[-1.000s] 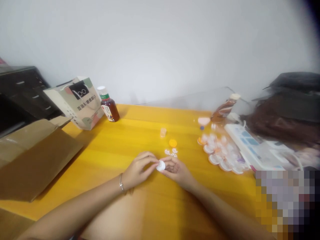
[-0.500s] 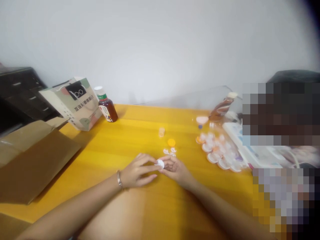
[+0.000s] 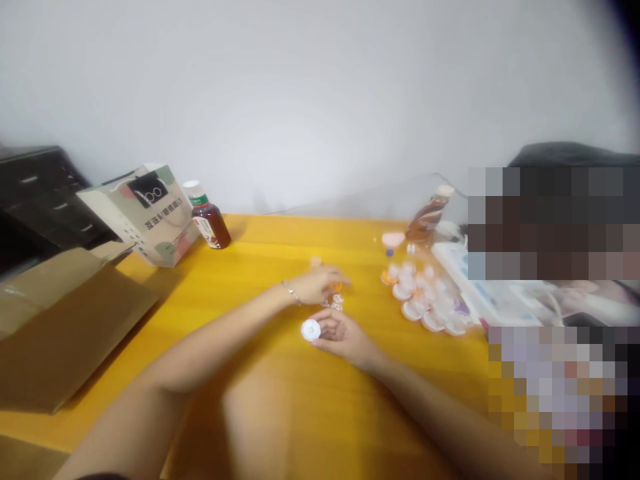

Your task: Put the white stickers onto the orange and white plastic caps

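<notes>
My right hand pinches a small round white cap just above the yellow table. My left hand, with a bracelet on the wrist, reaches forward and lies over a small orange cap, fingers curled down on it. Tiny white ring pieces lie on the table between the two hands. A small pale cup stands just beyond the left hand.
A cluster of several small white and orange caps lies to the right. Two brown bottles, a paper gift bag, a cardboard box at left and a white tray at right ring the table. Another person sits at far right.
My left hand has let go of the white cap and moved forward onto the orange cap. The right hand keeps the white cap, now shifted slightly left.
</notes>
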Action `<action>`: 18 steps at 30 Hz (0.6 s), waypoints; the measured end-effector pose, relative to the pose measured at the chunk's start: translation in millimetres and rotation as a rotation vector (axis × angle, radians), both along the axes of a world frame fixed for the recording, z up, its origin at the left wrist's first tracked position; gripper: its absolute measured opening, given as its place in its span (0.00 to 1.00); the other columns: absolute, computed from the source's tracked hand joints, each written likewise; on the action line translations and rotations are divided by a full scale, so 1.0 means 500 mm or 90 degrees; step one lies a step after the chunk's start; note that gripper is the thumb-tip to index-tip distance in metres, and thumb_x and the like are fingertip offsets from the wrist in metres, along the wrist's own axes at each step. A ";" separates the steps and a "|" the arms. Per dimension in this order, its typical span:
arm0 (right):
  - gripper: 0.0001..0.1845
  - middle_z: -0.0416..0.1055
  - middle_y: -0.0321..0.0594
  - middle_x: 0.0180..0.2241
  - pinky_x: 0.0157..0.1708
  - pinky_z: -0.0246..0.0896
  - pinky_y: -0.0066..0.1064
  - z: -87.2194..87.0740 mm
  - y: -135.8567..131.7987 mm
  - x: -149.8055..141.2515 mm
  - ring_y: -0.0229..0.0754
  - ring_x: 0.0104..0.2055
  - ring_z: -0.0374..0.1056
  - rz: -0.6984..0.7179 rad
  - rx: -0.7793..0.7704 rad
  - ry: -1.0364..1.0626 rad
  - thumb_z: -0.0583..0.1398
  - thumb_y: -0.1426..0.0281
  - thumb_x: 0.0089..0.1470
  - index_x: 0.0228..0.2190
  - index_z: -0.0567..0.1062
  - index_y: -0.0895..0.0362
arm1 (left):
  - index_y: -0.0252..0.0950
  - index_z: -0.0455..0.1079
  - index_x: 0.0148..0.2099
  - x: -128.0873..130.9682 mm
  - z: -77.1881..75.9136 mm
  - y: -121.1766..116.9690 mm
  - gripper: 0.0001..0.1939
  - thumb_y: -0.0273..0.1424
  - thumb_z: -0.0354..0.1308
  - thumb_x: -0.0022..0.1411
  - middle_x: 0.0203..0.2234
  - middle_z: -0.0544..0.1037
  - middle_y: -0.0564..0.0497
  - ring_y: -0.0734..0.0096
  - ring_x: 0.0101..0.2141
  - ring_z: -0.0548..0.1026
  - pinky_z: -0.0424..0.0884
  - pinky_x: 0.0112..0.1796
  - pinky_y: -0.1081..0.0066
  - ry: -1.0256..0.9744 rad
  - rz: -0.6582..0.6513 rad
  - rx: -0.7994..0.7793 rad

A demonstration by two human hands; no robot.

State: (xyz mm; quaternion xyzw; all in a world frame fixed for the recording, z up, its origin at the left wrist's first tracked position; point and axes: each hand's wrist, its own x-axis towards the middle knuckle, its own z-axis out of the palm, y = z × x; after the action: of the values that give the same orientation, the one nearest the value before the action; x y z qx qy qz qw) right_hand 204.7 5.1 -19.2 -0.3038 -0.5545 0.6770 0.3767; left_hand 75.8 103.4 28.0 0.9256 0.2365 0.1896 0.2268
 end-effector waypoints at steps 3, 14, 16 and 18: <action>0.20 0.73 0.36 0.32 0.39 0.64 0.32 0.000 0.000 -0.001 0.37 0.34 0.69 -0.007 -0.003 0.004 0.68 0.69 0.37 0.34 0.69 0.55 | 0.35 0.71 0.41 0.020 -0.030 0.025 0.19 0.14 0.53 0.48 0.40 0.72 0.46 0.65 0.42 0.68 0.63 0.45 0.66 0.017 -0.005 -0.039; 0.19 0.73 0.36 0.31 0.38 0.65 0.32 -0.003 0.000 0.000 0.37 0.33 0.70 -0.027 0.022 -0.005 0.67 0.68 0.39 0.35 0.68 0.55 | 0.38 0.62 0.51 -0.082 -0.019 -0.048 0.16 0.31 0.51 0.61 0.43 0.70 0.45 0.67 0.42 0.71 0.69 0.40 0.67 -0.305 0.132 -0.403; 0.19 0.74 0.37 0.32 0.38 0.65 0.34 -0.003 0.001 0.000 0.37 0.33 0.70 -0.047 0.040 -0.012 0.66 0.67 0.40 0.35 0.68 0.55 | 0.40 0.62 0.52 -0.124 -0.022 -0.090 0.16 0.34 0.53 0.60 0.41 0.72 0.47 0.67 0.42 0.72 0.69 0.40 0.68 -0.406 0.144 -0.599; 0.19 0.74 0.38 0.33 0.40 0.65 0.36 -0.004 0.003 0.000 0.39 0.34 0.71 -0.070 0.053 -0.019 0.66 0.66 0.40 0.36 0.68 0.55 | 0.38 0.65 0.49 -0.157 -0.031 -0.128 0.15 0.34 0.54 0.59 0.43 0.71 0.46 0.67 0.44 0.72 0.68 0.43 0.69 -0.492 0.180 -0.687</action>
State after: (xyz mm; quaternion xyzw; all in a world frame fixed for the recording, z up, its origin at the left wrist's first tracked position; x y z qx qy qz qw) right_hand 204.7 6.8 -21.2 -0.3279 -0.5702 0.6269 0.4177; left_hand -2.7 39.5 12.7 0.5086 0.3186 0.3901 0.6983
